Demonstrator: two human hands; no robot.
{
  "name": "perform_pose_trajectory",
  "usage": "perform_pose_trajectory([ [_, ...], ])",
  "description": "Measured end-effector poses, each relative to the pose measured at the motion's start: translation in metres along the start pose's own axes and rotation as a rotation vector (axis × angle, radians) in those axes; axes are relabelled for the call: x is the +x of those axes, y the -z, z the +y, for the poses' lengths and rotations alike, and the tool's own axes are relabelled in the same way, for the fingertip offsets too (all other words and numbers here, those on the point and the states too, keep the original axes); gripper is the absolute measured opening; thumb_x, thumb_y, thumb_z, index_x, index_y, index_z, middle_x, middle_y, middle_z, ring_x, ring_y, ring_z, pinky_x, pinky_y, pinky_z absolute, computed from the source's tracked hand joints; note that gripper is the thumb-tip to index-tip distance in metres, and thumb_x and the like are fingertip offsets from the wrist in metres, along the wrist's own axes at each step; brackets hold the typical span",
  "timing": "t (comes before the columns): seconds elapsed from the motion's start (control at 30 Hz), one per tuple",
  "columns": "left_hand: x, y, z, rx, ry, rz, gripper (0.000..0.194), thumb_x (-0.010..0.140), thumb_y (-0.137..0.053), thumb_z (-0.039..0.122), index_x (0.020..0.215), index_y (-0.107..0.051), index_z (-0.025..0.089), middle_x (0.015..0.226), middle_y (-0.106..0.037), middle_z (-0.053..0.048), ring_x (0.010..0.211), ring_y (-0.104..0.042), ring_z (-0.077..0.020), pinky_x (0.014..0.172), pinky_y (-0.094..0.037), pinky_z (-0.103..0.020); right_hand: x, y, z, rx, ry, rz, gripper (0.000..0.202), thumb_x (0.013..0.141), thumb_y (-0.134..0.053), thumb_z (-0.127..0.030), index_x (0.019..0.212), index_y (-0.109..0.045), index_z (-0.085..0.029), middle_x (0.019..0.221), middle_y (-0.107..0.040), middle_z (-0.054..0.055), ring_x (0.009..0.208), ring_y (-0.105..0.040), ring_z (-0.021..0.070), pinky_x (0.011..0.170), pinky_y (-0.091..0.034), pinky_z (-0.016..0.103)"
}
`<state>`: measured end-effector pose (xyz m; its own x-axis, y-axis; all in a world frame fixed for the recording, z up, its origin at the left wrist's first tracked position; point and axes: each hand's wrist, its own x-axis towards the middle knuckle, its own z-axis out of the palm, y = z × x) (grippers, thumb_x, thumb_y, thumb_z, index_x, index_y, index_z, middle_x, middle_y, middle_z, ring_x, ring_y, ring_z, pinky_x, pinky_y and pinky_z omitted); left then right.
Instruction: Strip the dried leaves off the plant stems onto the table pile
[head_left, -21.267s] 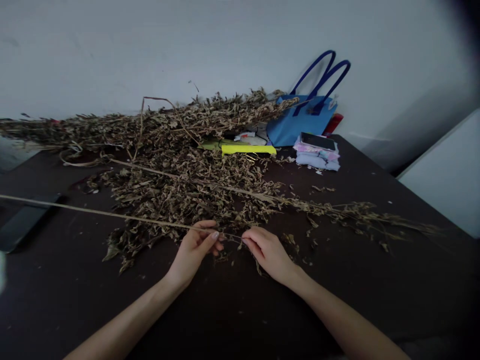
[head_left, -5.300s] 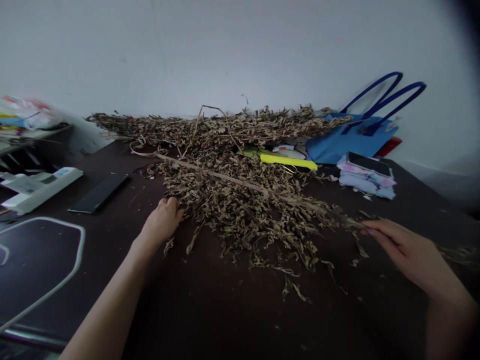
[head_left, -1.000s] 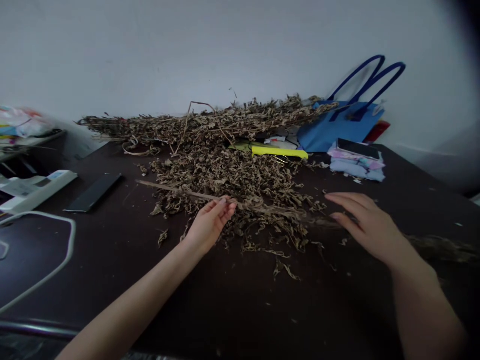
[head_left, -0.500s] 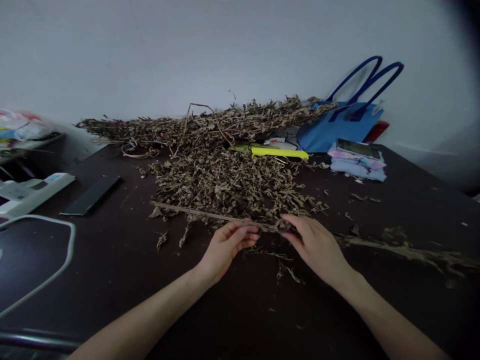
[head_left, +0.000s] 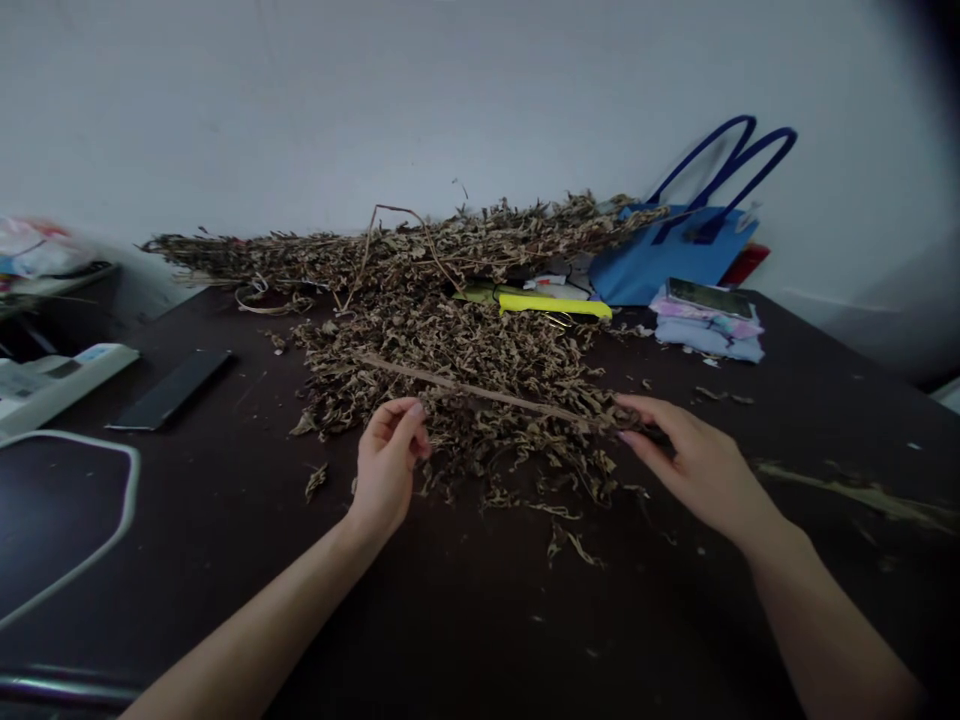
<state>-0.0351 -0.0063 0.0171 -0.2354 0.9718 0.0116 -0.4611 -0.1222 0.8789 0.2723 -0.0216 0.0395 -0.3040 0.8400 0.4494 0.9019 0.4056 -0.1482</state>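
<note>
My right hand (head_left: 694,465) pinches one end of a dried plant stem (head_left: 480,392) between thumb and fingers, with crumpled brown leaves still on the stem near the fingertips. The long bare part slants up to the left above a heap of dried leaves (head_left: 457,340). Apart from the stem, in front of the heap's left side, my left hand (head_left: 390,460) has its fingers curled in towards the thumb; I see nothing in them. Loose leaf bits (head_left: 574,545) lie on the dark table (head_left: 480,630) between the two hands.
A long bundle of dried plants (head_left: 315,255) lies along the wall, beside a blue bag (head_left: 667,260). A phone (head_left: 709,296) rests on folded cloth at right. Another leafy stalk (head_left: 862,492) lies at far right. A black flat box (head_left: 172,390) and white power strip (head_left: 71,385) are left.
My left hand has come off the stem and moved left. My right hand has moved right and slightly up, carrying the stem, which now lies higher across the heap.
</note>
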Motion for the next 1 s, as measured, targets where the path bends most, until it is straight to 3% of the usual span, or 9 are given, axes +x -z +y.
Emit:
perform_pose_trajectory([
  [0.13,0.008,0.004,0.002,-0.031,-0.023,0.041,0.022,0.071,-0.069,0.018,0.092,-0.062,0.019,0.092,-0.062,-0.001,0.057,-0.051,-0.0038,0.049,-0.039,-0.017,0.000,0.001,0.000,0.035,0.009,-0.073,0.036,0.091,-0.043,-0.038,0.124,-0.046,-0.024,0.113,-0.061,0.007,0.099,-0.060,0.0212,0.079,-0.049,0.032],
  [0.23,0.014,0.007,0.002,-0.080,0.040,0.038,0.021,0.071,-0.068,0.018,0.091,-0.063,0.017,0.099,-0.064,-0.003,0.061,-0.055,-0.0046,0.055,-0.043,-0.017,0.000,-0.001,-0.002,0.033,0.012,-0.076,0.036,0.091,-0.042,-0.039,0.124,-0.046,-0.024,0.114,-0.060,0.007,0.099,-0.059,0.0218,0.080,-0.049,0.034],
  [0.53,0.020,0.010,0.001,-0.174,0.153,0.045,0.010,0.071,-0.070,0.017,0.075,-0.061,0.013,0.072,-0.062,0.000,0.060,-0.058,-0.0059,0.054,-0.045,-0.015,-0.001,-0.006,-0.002,-0.011,0.064,-0.153,0.037,0.092,-0.039,-0.040,0.124,-0.046,-0.022,0.115,-0.058,0.010,0.103,-0.055,0.0253,0.085,-0.046,0.041],
  [0.7,0.018,0.010,-0.001,-0.142,0.144,0.031,0.018,0.066,-0.075,0.018,0.070,-0.058,0.013,0.065,-0.055,0.004,0.056,-0.054,-0.0043,0.053,-0.045,-0.014,0.002,-0.009,-0.027,-0.041,0.182,-0.009,0.047,0.087,-0.051,-0.037,0.130,-0.041,-0.022,0.124,-0.052,0.011,0.116,-0.046,0.0290,0.093,-0.040,0.046],
  [0.83,0.014,0.007,-0.004,-0.113,0.165,0.032,0.022,0.064,-0.076,0.021,0.069,-0.056,0.013,0.066,-0.056,0.004,0.054,-0.052,-0.0039,0.049,-0.042,-0.014,0.000,-0.023,-0.046,-0.074,0.231,0.064,0.034,0.086,-0.053,-0.025,0.119,-0.050,-0.020,0.112,-0.060,0.009,0.108,-0.051,0.0253,0.091,-0.040,0.041],
  [1.0,0.008,0.002,-0.008,-0.081,0.181,-0.027,0.022,0.065,-0.075,0.023,0.070,-0.056,0.013,0.068,-0.060,0.001,0.052,-0.050,-0.0041,0.045,-0.037,-0.014,0.000,-0.034,-0.040,-0.154,0.164,0.114,0.011,0.087,-0.051,-0.021,0.095,-0.057,-0.019,0.091,-0.064,0.006,0.090,-0.055,0.0223,0.084,-0.040,0.039],
])
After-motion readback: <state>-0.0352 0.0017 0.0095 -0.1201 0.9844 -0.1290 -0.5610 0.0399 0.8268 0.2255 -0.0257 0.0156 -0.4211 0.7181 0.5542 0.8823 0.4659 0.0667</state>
